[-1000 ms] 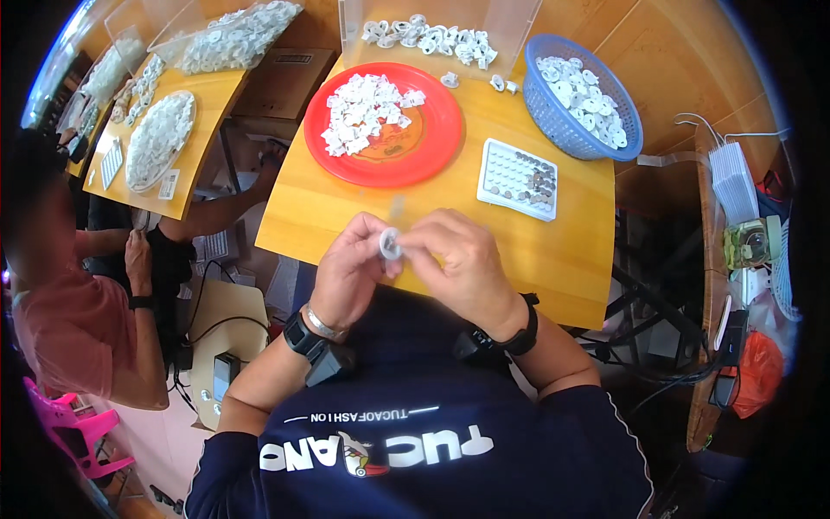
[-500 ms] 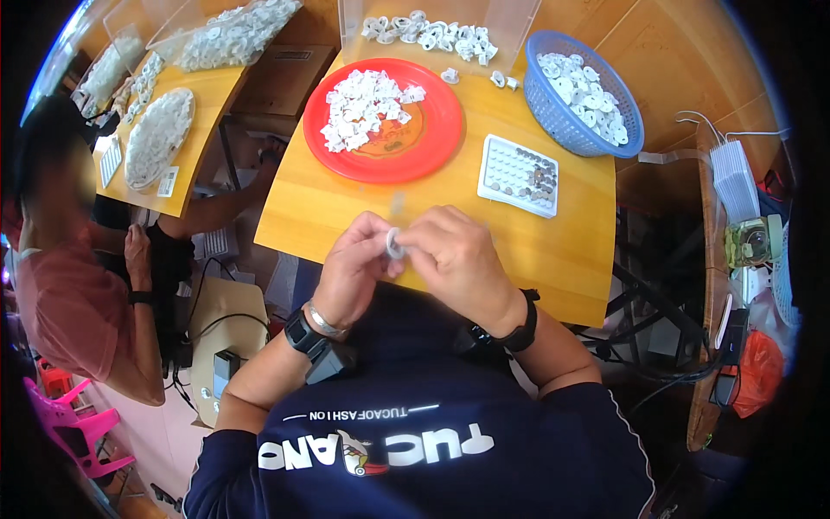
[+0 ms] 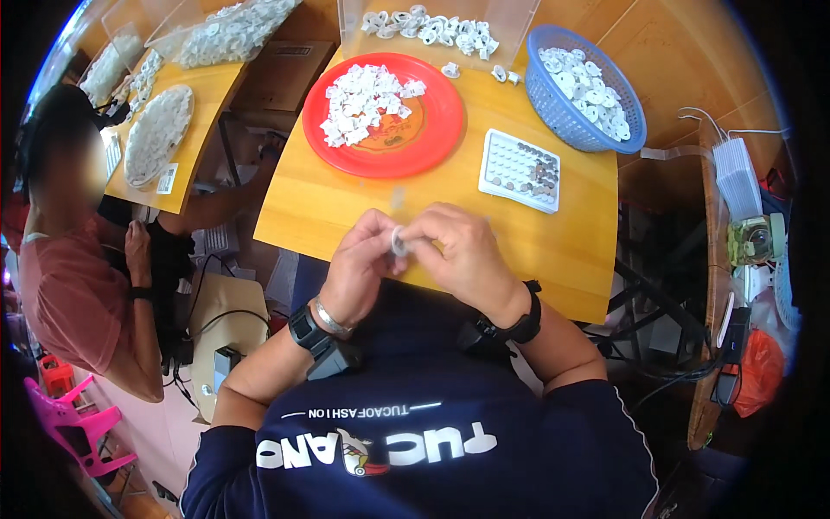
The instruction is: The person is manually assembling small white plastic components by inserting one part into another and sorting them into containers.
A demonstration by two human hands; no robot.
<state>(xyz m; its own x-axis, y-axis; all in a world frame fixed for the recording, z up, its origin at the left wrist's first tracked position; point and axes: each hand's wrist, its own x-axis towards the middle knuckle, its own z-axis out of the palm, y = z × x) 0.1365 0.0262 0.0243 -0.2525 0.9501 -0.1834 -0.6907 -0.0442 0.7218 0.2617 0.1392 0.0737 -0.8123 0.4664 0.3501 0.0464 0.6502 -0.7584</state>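
Observation:
Between both hands, just above the near edge of the yellow table (image 3: pixel 553 259), is a small white ring-shaped plastic part (image 3: pixel 399 241). My left hand (image 3: pixel 361 259) grips it from the left, fingers closed. The fingers of my right hand (image 3: pixel 458 255) are pinched together at the ring's right side; whatever small thing they may hold is hidden. Beyond the hands lies a red round plate (image 3: pixel 441 143) with a heap of small white pieces (image 3: pixel 367 104). To its right, a white tray (image 3: pixel 543 206) has rows of pale spots and several small dark round pieces (image 3: pixel 543 173).
A blue basket (image 3: pixel 553 121) of white round parts stands at the table's far right corner. At the back is a clear bin (image 3: pixel 519 26) with white ring parts; a few loose ones (image 3: pixel 500 74) lie before it. A person (image 3: pixel 78 285) sits left at another table (image 3: pixel 186 138).
My hands stay together around the ring, shifted only slightly. The right hand's fingers have changed their angle against it. The view has tilted a little.

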